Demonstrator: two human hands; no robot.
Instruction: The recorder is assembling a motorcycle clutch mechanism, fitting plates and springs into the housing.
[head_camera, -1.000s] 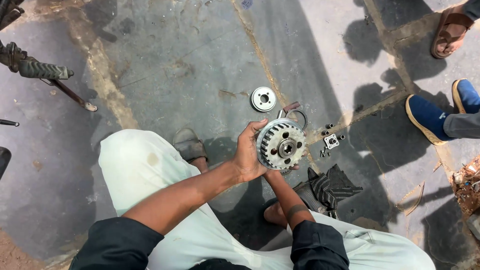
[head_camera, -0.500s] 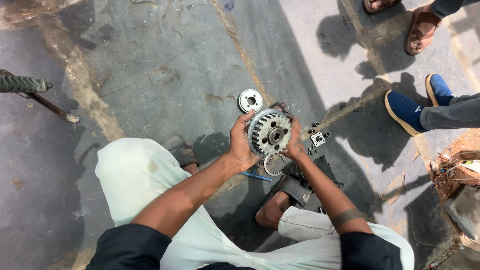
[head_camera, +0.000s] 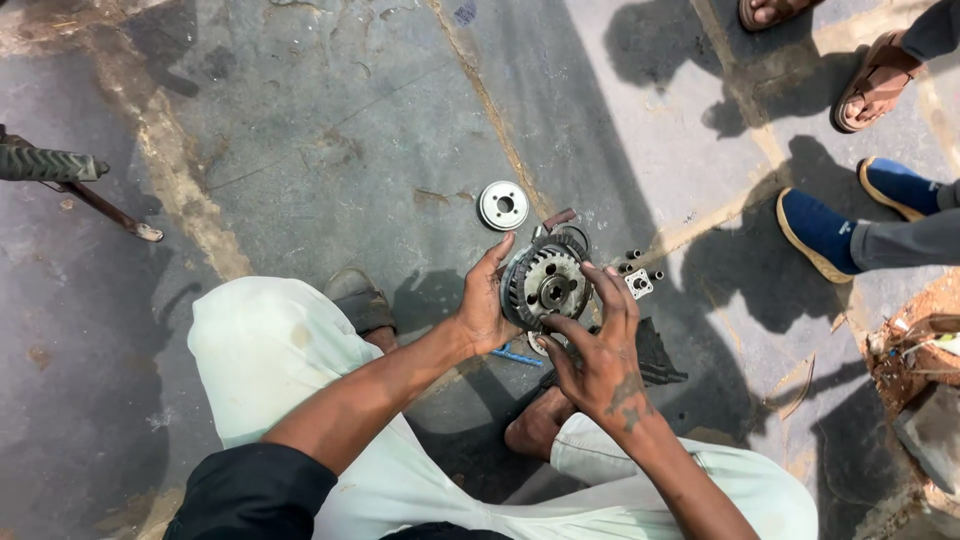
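Here, from the head view, I see my left hand (head_camera: 487, 305) and right hand (head_camera: 600, 352) both closed around a toothed gear (head_camera: 545, 285), held between them above the ground. Just beyond the left fingertips lies a round disc (head_camera: 503, 205). Small bolts (head_camera: 638, 272) sit just past the right fingers.

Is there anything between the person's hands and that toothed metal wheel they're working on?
No. The left hand already cups the round, toothed grey metal wheel from its left side, and the right hand touches its right and lower edge with the fingertips. Nothing visible lies between either hand and the wheel.
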